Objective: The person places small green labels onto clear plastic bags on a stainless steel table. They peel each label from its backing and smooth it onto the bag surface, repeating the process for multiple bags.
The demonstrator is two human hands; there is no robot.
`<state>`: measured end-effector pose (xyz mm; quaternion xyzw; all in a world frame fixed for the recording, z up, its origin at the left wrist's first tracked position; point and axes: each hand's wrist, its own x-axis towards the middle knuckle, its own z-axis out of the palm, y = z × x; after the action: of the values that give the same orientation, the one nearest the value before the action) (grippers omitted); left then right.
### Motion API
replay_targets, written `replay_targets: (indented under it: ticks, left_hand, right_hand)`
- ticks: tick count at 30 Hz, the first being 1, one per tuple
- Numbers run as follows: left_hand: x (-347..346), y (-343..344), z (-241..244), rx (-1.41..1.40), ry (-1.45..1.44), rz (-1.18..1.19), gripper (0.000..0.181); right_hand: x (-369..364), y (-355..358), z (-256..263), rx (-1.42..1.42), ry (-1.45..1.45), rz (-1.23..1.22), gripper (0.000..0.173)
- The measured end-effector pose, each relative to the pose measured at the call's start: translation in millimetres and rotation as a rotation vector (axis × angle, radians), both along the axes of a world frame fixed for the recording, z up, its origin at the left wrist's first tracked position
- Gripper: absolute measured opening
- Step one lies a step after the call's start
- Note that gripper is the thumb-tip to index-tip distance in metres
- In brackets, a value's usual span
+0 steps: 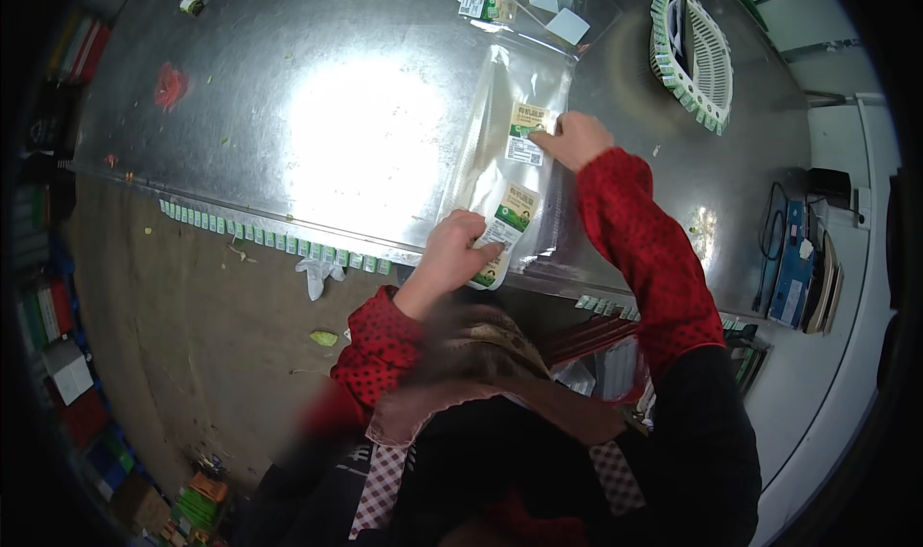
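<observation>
Clear plastic bags (497,89) lie flat on the metal tabletop in front of me, one over another. My left hand (456,253) holds a strip of printed labels (515,208) over the bags' near end, its thumb across the strip. Farther up the bag is a single label (528,114) in tan, green and white, bearing writing and a printed code. The thumb of my right hand (577,139) rests on this label's right part, with the other fingers curled at its edge. Whether those fingers pinch the label or only press on it is hidden.
A white plastic basket (710,64) rimmed with small labels stands at the back right. More labels hang along the table's front edge (274,238). Another label (487,6) and white paper pieces (568,26) lie beyond the bags. Red netting (171,85) is at left.
</observation>
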<state>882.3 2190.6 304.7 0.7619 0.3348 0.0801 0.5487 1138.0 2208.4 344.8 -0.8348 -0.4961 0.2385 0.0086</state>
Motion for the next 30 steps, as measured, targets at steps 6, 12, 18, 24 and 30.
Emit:
replay_targets:
  ticks: [6,12,18,24,30]
  left_hand:
    - [-19,-3,41,-0.405,-0.319,-0.097,0.019]
    - [1,3,39,-0.134,-0.351,-0.189,0.018]
    - [5,0,-8,-0.041,0.050,-0.009,0.020]
    - [4,-3,-14,-0.259,-0.247,0.235,0.024]
    - [10,4,14,-0.094,-0.214,0.209,0.018]
  right_hand:
    - [-36,-68,-39,0.556,0.125,0.457,0.012]
    - [-25,-52,-21,0.380,0.646,0.219,0.016]
    - [103,134,109,0.823,0.179,-0.236,0.022]
    - [54,62,46,0.283,0.282,0.546,0.038]
    - [-36,-51,13,0.157,1.025,-0.083,0.018]
